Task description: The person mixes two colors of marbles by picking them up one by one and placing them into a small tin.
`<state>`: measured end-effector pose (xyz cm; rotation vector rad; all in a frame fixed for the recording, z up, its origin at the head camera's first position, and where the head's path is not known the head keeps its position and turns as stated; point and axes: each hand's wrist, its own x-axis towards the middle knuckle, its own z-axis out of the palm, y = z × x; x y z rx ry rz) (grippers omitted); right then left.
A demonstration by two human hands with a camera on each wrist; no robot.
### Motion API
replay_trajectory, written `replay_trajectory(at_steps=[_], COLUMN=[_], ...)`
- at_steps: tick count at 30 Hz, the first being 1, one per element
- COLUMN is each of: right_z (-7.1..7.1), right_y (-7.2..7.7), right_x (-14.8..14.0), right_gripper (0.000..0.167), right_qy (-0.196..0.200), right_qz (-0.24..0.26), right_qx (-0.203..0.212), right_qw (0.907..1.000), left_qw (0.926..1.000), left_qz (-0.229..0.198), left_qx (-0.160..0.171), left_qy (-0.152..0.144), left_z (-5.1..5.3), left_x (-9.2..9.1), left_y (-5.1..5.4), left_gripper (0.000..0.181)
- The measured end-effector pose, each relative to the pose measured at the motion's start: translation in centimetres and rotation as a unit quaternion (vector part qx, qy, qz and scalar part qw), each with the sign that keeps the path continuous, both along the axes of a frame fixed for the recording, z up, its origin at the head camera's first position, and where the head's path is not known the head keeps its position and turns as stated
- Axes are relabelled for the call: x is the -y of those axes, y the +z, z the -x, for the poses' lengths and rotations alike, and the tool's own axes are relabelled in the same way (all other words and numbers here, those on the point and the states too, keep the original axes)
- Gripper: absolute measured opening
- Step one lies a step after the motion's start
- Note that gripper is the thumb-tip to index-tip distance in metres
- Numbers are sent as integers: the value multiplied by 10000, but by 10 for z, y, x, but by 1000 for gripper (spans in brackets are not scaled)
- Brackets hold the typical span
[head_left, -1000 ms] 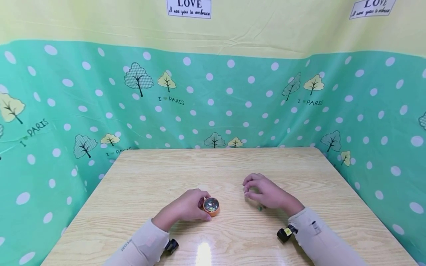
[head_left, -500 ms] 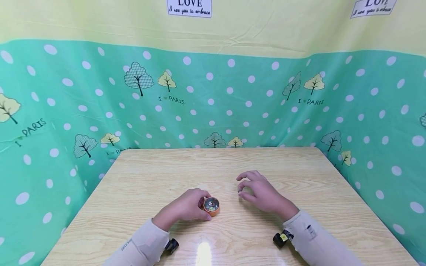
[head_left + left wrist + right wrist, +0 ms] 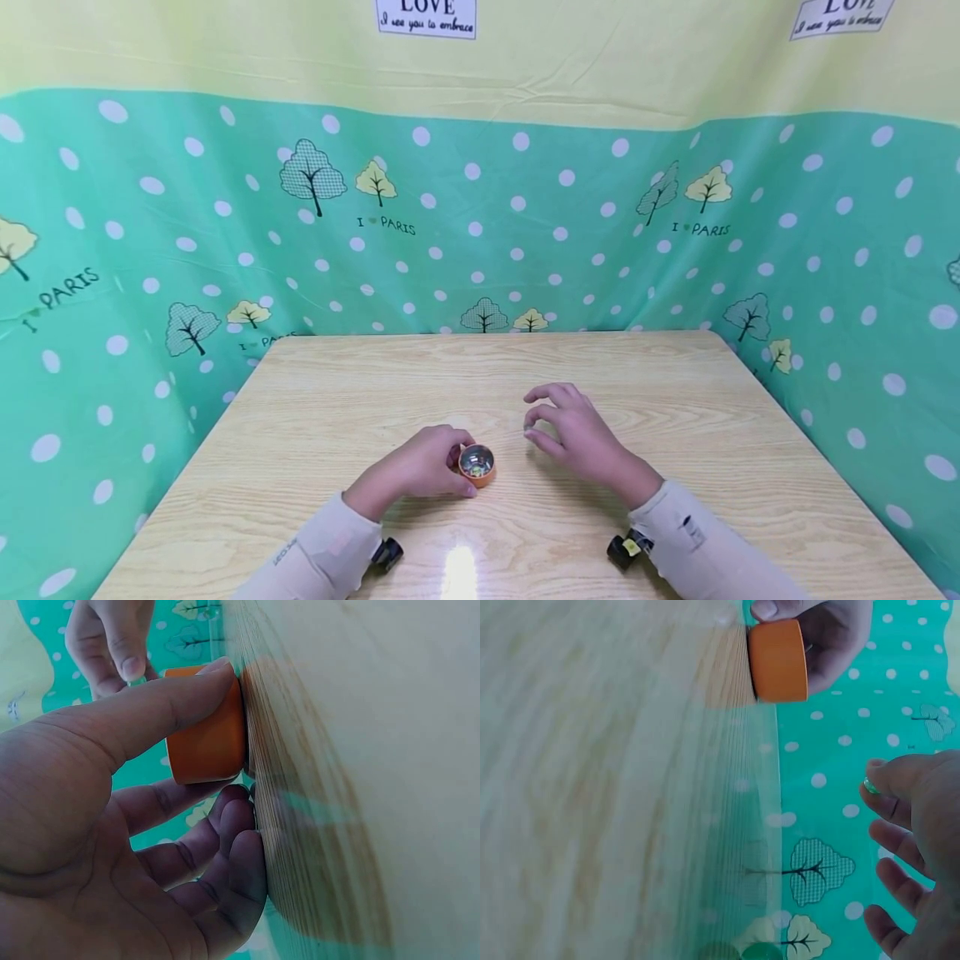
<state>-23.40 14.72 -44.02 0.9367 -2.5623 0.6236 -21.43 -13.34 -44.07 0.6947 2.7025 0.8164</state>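
My left hand (image 3: 429, 463) holds a small orange cup (image 3: 477, 477) upright on the table, thumb on the near side and fingers behind. Seen from the left wrist, the thumb presses the cup's orange wall (image 3: 206, 746). Inside its shiny metallic bowl lie small bright bits, too small to make out. My right hand (image 3: 581, 437) is raised just to the right of the cup, apart from it. Between thumb and forefinger it pinches a small clear greenish glass marble (image 3: 869, 785). The other fingers of that hand spread loosely.
A round green piece (image 3: 761, 951) shows at the bottom edge of the right wrist view, by the table surface. The wooden table (image 3: 375, 375) is glossy. A dotted green curtain (image 3: 517, 225) hangs behind and at both sides.
My right hand has risen off the table and moved left toward the cup, with the marble in its pinch. The left hand and cup have stayed in place.
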Motion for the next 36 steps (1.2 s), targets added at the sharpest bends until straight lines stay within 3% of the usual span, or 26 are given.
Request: replay_trajectory(at_steps=[14,36], right_z=[-12,-15], right_y=[1,-4], right_x=[18,29], right_gripper=[7,8], right_qy=[-134,-113], right_qz=[966,1074], right_qx=[685,1006], right_qw=[9929,9891], left_qw=[9999,10000], left_qz=[-53,-20], left_qx=[91,60], left_qy=[4,-33], left_z=[0,1], left_x=[0,0], left_y=[1,1], left_gripper=[52,52])
